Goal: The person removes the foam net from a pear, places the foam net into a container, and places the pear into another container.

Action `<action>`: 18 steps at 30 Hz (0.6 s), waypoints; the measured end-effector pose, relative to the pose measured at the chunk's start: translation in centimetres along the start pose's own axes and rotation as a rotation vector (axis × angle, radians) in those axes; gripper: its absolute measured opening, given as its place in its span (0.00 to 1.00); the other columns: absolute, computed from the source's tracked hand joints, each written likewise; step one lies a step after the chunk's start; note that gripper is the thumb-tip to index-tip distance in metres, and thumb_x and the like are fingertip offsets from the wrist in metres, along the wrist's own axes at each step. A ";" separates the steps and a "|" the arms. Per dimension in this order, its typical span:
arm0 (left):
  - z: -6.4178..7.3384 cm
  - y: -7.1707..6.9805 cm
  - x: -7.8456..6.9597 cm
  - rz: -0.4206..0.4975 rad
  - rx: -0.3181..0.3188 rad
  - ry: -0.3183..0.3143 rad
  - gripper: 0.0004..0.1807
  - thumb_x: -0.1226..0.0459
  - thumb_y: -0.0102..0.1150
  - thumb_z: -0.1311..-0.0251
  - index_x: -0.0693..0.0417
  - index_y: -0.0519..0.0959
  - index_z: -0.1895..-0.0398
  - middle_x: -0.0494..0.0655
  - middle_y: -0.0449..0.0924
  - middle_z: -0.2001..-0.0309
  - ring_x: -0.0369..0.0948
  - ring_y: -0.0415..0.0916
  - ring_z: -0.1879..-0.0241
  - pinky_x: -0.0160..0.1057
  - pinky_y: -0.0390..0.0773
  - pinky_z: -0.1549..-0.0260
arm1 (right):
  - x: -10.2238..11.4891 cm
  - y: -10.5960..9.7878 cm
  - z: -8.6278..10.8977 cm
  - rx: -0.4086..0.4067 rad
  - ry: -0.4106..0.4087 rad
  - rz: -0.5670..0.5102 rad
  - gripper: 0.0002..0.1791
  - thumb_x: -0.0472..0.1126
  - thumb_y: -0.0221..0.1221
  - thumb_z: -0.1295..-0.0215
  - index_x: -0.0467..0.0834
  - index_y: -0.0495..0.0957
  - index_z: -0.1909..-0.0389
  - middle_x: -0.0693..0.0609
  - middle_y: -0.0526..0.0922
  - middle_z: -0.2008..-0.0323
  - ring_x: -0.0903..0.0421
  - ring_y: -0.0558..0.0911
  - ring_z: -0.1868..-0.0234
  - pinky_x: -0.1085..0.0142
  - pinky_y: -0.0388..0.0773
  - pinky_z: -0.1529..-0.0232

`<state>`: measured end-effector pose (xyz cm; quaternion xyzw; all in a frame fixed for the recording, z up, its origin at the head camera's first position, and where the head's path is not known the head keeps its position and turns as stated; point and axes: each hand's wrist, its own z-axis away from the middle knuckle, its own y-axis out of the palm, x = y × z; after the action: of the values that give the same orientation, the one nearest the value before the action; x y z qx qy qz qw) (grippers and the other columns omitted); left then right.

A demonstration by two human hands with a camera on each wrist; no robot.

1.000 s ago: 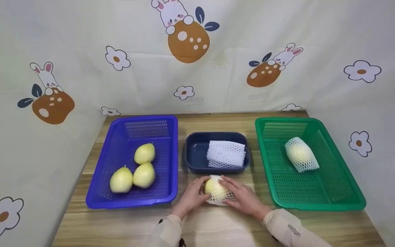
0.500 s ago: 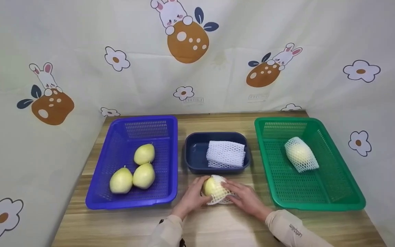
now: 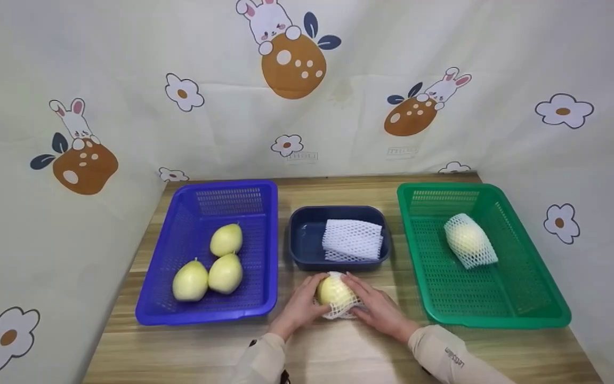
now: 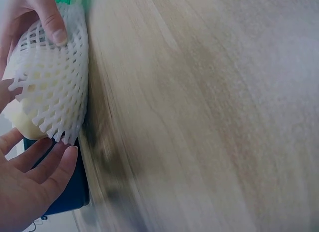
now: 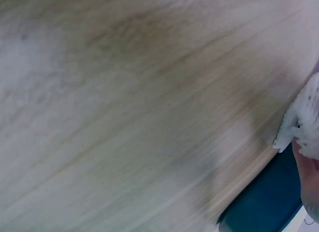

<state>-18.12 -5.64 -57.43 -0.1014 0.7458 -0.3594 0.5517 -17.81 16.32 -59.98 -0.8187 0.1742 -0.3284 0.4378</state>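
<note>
A yellow-green pear [image 3: 329, 292] sits on the table, its right part covered by a white foam net sleeve [image 4: 65, 87]. My left hand [image 3: 300, 305] holds the pear's bare left side between thumb and fingers. In the left wrist view its fingertips lie at the net's open edge. On the other side, my right hand [image 3: 382, 311] grips the netted end, the thumb pressing on the mesh. The right wrist view catches only part of the foam net [image 5: 305, 117] at its right edge.
Left stands a blue basket [image 3: 150, 277] with three bare pears [image 3: 225, 273]. Behind the hands, a navy tray [image 3: 303, 261] holds folded foam nets [image 3: 352, 240]. The green basket [image 3: 419, 266] on the right contains one netted pear [image 3: 469, 242]. A printed curtain [image 3: 349, 122] surrounds the table.
The pear and net have shifted and turned slightly between the hands. My right fingers moved down along the net, then back up near its top. Baskets and tray stay put.
</note>
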 end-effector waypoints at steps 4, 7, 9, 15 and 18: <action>-0.1 0.2 0.2 0.025 0.017 -0.024 0.37 0.68 0.66 0.61 0.58 0.64 0.43 0.51 0.69 0.53 0.47 0.67 0.53 0.44 0.66 0.52 | -0.2 0.0 0.1 -0.055 0.003 0.013 0.39 0.37 0.65 0.54 0.42 0.60 0.38 0.45 0.69 0.45 0.50 0.74 0.52 0.59 0.73 0.58; -0.1 0.4 0.3 0.025 0.024 -0.036 0.39 0.67 0.66 0.62 0.57 0.63 0.41 0.52 0.69 0.52 0.47 0.68 0.54 0.46 0.66 0.53 | -0.4 -0.1 0.2 -0.089 -0.001 0.012 0.37 0.36 0.66 0.56 0.43 0.64 0.41 0.47 0.73 0.49 0.51 0.76 0.55 0.59 0.73 0.59; -0.1 0.5 0.4 0.021 0.025 -0.041 0.40 0.66 0.65 0.62 0.57 0.61 0.40 0.53 0.68 0.51 0.47 0.68 0.54 0.47 0.64 0.52 | -0.4 -0.2 0.3 -0.104 -0.006 0.008 0.35 0.35 0.66 0.56 0.43 0.66 0.42 0.47 0.75 0.51 0.51 0.76 0.56 0.59 0.74 0.59; -0.3 0.8 0.5 0.010 0.024 -0.044 0.41 0.65 0.66 0.63 0.58 0.61 0.40 0.55 0.68 0.50 0.49 0.66 0.51 0.54 0.58 0.49 | -0.6 -0.5 0.2 -0.058 0.004 0.001 0.37 0.42 0.66 0.56 0.43 0.64 0.42 0.47 0.70 0.48 0.51 0.71 0.49 0.57 0.70 0.54; -0.4 0.8 0.5 0.006 0.032 -0.057 0.40 0.65 0.66 0.63 0.56 0.61 0.41 0.54 0.68 0.50 0.48 0.66 0.51 0.51 0.61 0.50 | -0.5 -0.5 0.1 -0.002 0.019 -0.016 0.41 0.48 0.66 0.56 0.43 0.60 0.40 0.45 0.62 0.42 0.49 0.64 0.43 0.56 0.66 0.49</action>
<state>-18.45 -5.17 -58.29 -0.1007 0.7241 -0.3666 0.5755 -18.12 16.91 -59.76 -0.8174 0.1720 -0.3395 0.4325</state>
